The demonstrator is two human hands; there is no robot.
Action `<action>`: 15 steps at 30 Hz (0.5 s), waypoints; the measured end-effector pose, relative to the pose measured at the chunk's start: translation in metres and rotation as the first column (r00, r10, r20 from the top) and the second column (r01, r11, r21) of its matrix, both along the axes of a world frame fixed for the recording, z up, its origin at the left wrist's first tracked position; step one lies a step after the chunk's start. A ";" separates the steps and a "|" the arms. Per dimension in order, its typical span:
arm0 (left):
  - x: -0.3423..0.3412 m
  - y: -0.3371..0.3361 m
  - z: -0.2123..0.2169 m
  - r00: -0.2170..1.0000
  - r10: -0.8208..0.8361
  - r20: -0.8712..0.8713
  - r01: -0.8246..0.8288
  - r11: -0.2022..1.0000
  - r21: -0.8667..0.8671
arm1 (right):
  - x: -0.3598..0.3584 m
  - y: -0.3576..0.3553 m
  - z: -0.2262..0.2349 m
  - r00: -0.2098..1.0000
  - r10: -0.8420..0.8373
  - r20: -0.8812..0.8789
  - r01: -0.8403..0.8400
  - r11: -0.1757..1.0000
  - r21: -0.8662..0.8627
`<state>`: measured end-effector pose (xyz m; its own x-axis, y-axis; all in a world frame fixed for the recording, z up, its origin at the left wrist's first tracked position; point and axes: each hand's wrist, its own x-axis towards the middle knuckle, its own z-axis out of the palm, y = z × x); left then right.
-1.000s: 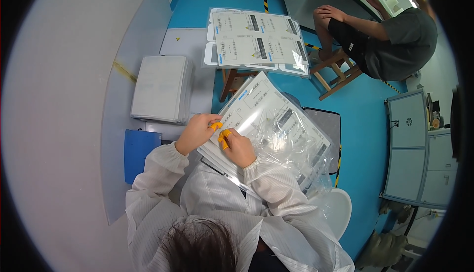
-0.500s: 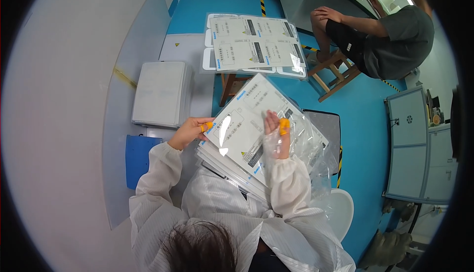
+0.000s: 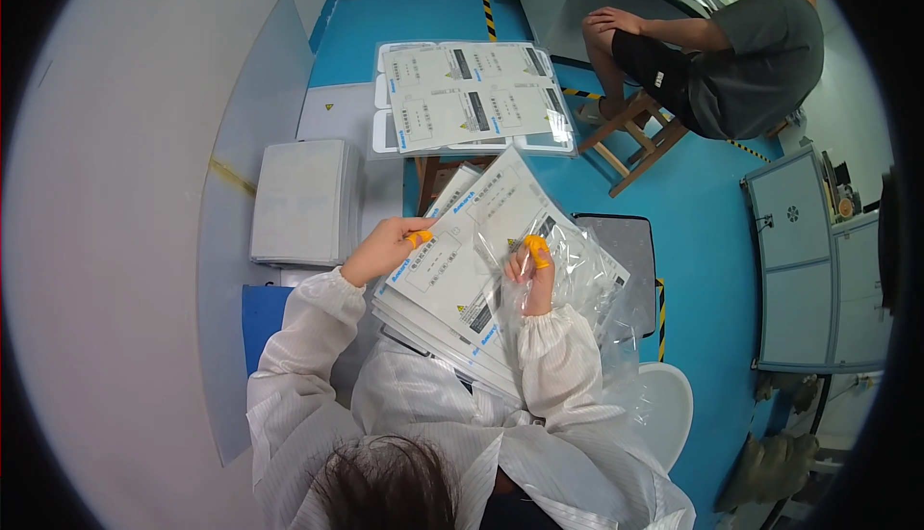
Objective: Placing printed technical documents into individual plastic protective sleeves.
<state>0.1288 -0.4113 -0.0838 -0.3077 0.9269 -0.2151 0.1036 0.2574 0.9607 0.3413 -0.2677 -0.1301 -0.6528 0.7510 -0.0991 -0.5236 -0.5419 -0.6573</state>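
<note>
A stack of white printed sheets in clear sleeves rests on my lap, tilted up to the right. My left hand, with an orange finger cot, pinches the stack's left edge. My right hand, also wearing an orange finger cot, grips a clear plastic bag lying over the right side of the stack. Both arms are in white coat sleeves.
More sleeved sheets lie spread on a wooden stool ahead. A pile of white boards sits to the left on the white surface. Another person sits on a wooden stool at upper right. A grey cabinet stands right, a white stool below.
My right hand moved from beside my left hand out to the right side of the stack and took hold of the clear bag. My left hand stayed at the left edge.
</note>
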 end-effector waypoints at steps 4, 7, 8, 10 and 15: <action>-0.011 0.005 0.022 0.999 0.045 0.012 -0.044 0.999 -0.016 | 0.061 0.050 -0.007 0.985 -0.155 0.074 0.148 0.985 0.088; -0.059 -0.011 0.010 0.984 0.174 0.046 -0.175 0.984 0.021 | 0.137 0.094 0.027 0.910 -0.386 0.152 0.348 0.909 0.231; -0.080 -0.018 0.000 0.970 0.230 0.081 -0.235 0.970 0.058 | 0.175 0.114 0.030 0.882 -0.447 0.152 0.433 0.894 0.117; -0.119 -0.027 -0.013 0.904 0.381 0.194 -0.401 0.913 0.078 | 0.240 0.133 0.029 0.729 -0.682 0.063 0.677 0.731 0.084; -0.164 -0.017 -0.024 0.710 0.549 0.441 -0.662 0.735 0.151 | 0.362 0.128 0.015 0.563 -0.816 -0.132 0.825 0.565 0.023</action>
<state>-0.0355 -0.4280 -0.1075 -0.7796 0.5978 -0.1865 -0.3287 -0.1372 0.9344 0.7033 -0.1393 -0.1156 0.2467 0.9691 0.0054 -0.7780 0.2014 -0.5951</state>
